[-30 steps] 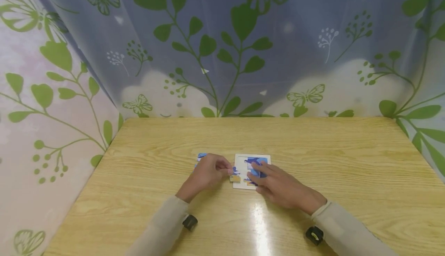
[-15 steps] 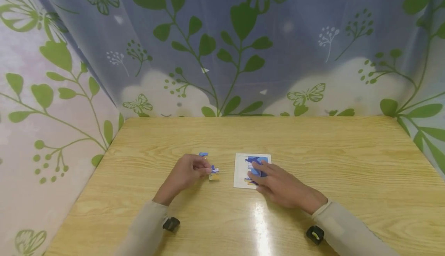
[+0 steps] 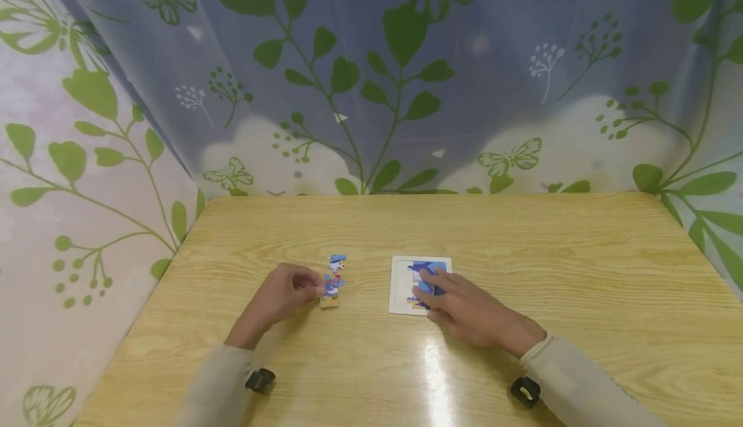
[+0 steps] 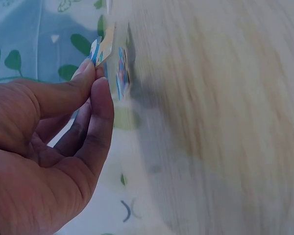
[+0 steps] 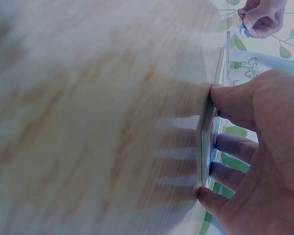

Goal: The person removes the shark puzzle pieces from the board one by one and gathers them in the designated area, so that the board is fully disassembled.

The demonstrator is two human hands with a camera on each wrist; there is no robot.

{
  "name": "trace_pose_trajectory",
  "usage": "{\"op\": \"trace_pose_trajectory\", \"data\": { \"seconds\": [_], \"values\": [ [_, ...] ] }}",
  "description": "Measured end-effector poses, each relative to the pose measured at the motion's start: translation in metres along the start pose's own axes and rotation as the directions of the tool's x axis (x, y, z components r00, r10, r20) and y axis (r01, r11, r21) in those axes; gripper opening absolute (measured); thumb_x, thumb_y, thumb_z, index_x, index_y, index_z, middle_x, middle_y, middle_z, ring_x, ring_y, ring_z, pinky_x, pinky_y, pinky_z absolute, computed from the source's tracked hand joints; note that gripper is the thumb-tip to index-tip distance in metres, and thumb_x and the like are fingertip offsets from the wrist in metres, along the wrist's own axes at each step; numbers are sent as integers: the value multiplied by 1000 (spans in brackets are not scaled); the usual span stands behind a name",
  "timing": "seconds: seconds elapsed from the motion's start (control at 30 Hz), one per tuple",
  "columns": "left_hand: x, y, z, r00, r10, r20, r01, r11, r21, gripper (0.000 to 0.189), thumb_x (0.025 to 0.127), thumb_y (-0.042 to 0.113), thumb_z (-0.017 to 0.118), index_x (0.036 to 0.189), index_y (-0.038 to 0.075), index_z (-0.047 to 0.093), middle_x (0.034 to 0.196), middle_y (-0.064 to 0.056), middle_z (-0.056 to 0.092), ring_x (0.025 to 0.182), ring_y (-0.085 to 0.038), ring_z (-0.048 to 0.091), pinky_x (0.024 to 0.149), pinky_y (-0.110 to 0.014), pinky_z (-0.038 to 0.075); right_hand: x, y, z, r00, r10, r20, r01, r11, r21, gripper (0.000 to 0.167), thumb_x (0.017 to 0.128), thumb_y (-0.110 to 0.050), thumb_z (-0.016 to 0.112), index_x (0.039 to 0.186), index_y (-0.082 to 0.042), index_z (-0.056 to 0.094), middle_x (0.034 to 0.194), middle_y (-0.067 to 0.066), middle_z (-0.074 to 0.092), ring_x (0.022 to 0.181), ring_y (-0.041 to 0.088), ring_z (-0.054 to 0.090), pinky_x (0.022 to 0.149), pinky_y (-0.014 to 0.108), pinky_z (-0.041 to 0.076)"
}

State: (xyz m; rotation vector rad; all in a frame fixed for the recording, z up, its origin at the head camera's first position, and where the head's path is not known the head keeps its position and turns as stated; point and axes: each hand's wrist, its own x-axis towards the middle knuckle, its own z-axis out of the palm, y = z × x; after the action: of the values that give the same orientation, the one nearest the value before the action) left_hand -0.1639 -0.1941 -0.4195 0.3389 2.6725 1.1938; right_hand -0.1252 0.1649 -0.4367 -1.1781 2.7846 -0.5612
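Note:
My left hand [image 3: 284, 298] pinches a jigsaw puzzle piece [image 4: 106, 48] between thumb and fingertips, just above the table. The piece shows blue, white and sandy yellow. Close by, another colourful puzzle piece [image 3: 336, 262] lies on the table, in line with the held one. To the right is a square puzzle board [image 3: 399, 295] with a white rim. Its left part is bare white; blue pieces [image 3: 428, 267] fill the right part. My right hand [image 3: 473, 311] rests spread over that right part, fingers on top and thumb at the near edge, hiding some of the picture.
All of this is on a wood-grain table [image 3: 522, 240]. Behind it hangs a curtain [image 3: 464, 91] printed with leaves and butterflies, and similar cloth covers the sides. A bright glare streak lies on the table below the board.
My left hand has drawn away from the board's left edge, carrying the pinched piece leftward to beside the loose piece, now uncovered. My right hand and the board have stayed in place.

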Motion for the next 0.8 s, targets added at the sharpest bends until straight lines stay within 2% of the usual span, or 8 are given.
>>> {"op": "trace_pose_trajectory", "data": {
  "seconds": [0.23, 0.4, 0.63, 0.8],
  "values": [
    [-2, -5, -2, 999, -40, 19, 39, 999, 15, 6, 92, 8, 74, 88, 4, 77, 80, 0, 71, 73, -14, 58, 66, -30, 48, -1, 0, 0, 1000, 4, 4, -4, 1000, -3, 45, 104, -16, 57, 145, 1, 52, 153, 32, 38, 141, 52, 33, 114, 62, 29],
    [1, -7, 2, 999, -51, -4, 51, 996, 73, 5, 90, 8, 77, 86, 6, 78, 80, 2, 72, 72, -12, 61, 67, -30, 50, 0, 0, 1, 1000, 2, 2, -2, 1000, -1, 45, 104, -16, 58, 145, 1, 52, 152, 32, 39, 141, 52, 34, 114, 62, 29],
    [0, -1, 6, 997, -79, -22, 81, 991, 109, 6, 87, 7, 79, 82, 9, 78, 75, 3, 71, 67, -11, 60, 62, -29, 50, 0, 1, 3, 1000, -16, -18, 16, 1000, -16, 44, 103, -16, 59, 143, 2, 53, 150, 33, 41, 139, 53, 36, 113, 62, 31],
    [0, 2, 7, 996, -83, -35, 87, 987, 134, 7, 87, 8, 80, 81, 10, 78, 77, 3, 72, 69, -11, 61, 64, -30, 51, 1, 2, 3, 999, -24, -23, 23, 999, -32, 45, 103, -16, 59, 143, 2, 53, 150, 33, 41, 139, 53, 36, 113, 61, 31]
  ]
}}
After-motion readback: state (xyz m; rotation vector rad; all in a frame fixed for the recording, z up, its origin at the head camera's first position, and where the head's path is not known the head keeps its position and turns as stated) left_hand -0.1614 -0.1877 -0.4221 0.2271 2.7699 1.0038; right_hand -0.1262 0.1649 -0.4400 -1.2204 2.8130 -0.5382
